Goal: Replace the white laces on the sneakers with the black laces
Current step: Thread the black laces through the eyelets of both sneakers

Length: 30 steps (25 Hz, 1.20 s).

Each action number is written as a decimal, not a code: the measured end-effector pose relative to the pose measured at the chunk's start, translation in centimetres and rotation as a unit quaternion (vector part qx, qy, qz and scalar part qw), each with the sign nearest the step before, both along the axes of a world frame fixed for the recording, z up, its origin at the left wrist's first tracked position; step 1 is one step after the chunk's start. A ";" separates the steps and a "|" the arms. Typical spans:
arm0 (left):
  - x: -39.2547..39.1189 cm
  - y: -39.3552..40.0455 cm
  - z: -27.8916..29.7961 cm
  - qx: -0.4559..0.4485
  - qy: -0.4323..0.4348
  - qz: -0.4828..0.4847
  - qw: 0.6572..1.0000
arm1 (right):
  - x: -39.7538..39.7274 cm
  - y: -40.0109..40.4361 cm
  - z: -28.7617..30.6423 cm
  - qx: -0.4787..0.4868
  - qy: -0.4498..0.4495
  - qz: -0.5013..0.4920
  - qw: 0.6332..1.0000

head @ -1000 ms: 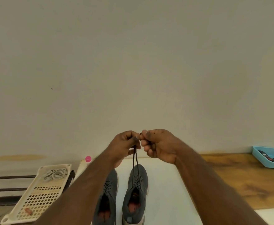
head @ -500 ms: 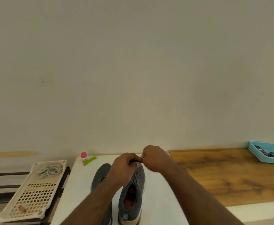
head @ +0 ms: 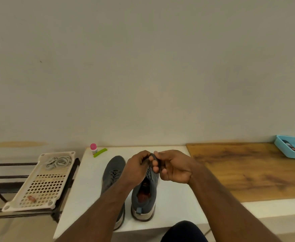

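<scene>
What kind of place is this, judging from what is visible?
Probably a plain room at home or a simple workspace: a bare wall, a low white table holding grey sneakers, a wooden board beside it, and a metal rack carrying a perforated plastic tray.

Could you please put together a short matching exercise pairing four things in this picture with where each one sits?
Things:
1. white laces
2. pink-capped bottle
3. blue tray
4. black lace

Places:
A. pinched between the left hand and right hand, above the right sneaker
B. far end of the wooden board
C. in the perforated cream tray on the rack
D. back corner of the white table, beside the green stick

Pairs: 1-C, 2-D, 3-B, 4-A
</scene>
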<state>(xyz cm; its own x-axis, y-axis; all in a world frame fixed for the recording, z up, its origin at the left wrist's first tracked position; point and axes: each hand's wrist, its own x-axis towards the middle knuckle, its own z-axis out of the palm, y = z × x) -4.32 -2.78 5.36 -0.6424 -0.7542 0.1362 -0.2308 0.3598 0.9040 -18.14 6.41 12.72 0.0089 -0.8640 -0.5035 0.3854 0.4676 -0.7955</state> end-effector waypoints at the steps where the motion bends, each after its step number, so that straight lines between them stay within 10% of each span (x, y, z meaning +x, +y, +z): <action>1: -0.2 0.1 -0.4 0.002 -0.019 -0.001 1.000 | 0.8 -0.3 -0.5 -0.035 -0.034 -0.052 0.997; 4: -0.6 0.9 -2.3 -0.013 -0.121 -0.003 0.993 | 2.4 -1.8 -3.1 -0.121 -0.029 -0.237 0.963; 7: -0.9 1.8 -4.0 0.001 -0.151 0.023 0.988 | 2.4 -3.2 -5.2 -0.143 0.272 -0.251 0.918; 10: -1.7 1.9 -4.8 -0.024 -0.162 0.056 0.985 | 2.0 -3.9 -7.1 -0.092 0.661 -0.010 0.745; 12: -1.8 1.7 -4.9 -0.017 -0.161 0.083 0.983 | 1.7 -4.3 -7.7 0.001 0.763 0.136 0.632; 14: -1.5 1.4 -5.5 -0.004 -0.140 0.092 0.986 | 1.2 -4.6 -8.1 0.073 0.723 0.200 0.658; 20: -0.5 0.5 -6.2 0.048 -0.119 0.030 0.991 | 0.7 -4.3 -8.3 0.159 0.372 0.079 0.911; 30: -0.5 0.4 -7.4 0.102 -0.046 0.092 0.989 | 1.6 -2.3 -10.0 0.140 0.145 -0.139 0.969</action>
